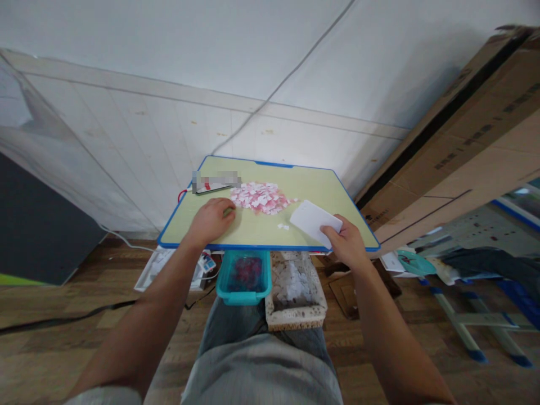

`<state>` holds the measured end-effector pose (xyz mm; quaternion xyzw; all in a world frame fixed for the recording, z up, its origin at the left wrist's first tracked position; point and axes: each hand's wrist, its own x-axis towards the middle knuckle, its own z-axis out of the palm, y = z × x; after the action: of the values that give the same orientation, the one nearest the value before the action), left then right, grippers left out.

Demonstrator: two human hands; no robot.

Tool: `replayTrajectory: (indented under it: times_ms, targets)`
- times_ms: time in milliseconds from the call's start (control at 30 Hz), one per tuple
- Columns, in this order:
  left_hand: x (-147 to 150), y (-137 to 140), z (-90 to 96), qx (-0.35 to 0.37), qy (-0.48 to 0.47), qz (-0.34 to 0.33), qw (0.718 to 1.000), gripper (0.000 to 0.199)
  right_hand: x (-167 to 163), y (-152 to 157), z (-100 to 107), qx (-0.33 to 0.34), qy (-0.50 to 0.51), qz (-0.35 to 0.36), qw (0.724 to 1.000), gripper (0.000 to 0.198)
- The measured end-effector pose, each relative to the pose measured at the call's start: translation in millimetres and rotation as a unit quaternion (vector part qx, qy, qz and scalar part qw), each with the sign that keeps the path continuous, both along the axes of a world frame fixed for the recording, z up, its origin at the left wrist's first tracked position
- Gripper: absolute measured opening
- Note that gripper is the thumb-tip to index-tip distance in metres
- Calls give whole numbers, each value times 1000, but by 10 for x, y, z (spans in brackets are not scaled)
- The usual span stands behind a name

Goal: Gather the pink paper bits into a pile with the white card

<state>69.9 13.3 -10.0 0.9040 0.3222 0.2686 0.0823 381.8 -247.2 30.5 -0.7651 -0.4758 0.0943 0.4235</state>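
A heap of small pink and white pieces (259, 198), which look like paper or stickers, lies in the middle of a pale yellow tabletop with a blue rim (320, 183). My left hand (213, 221) rests on the table just left of the heap, its fingers curled in toward the thumb; anything between them is hidden. Held at its right end by my right hand (346, 239) is a flat white card (314, 220), tilted over the table to the right of the heap. A few loose white bits (283, 226) lie between the heap and the card.
A phone-like object (217, 188), partly blurred out, lies at the table's left. Below the front edge are a teal bin (243, 298) with dark red contents and a worn pale box (295, 318). Tall cardboard boxes (455, 135) lean at right; a wall stands behind.
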Motion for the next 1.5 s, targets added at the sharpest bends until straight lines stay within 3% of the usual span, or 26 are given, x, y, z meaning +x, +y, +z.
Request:
replayTrajectory:
  times_ms: [167,400,533,667,800,1000,1300,1500]
  targets:
    - [2,-10,6,-12,-3,7,1000,26,39,99,82,27,29,4,999,24]
    - [0,-10,4,0,-2,3,1000,26,-54,328,121,11,18,84,996,26]
    - [0,-13,14,-4,1,3,1000,27,49,398,65,-19,39,103,994,25]
    - [-2,-14,20,-11,0,-3,1000,28,258,349,32,-34,83,84,992,20]
    - [1,-18,17,-11,-6,3,1000,28,316,376,-12,4,92,55,994,21]
    - [6,-16,25,-9,-4,-2,1000,29,265,565,-101,4,70,84,994,24]
    - [4,11,3,-7,-4,-4,1000,29,420,380,-71,-12,88,89,992,19]
    - [10,-7,25,-2,4,-1,1000,29,289,510,-101,4,83,105,991,22]
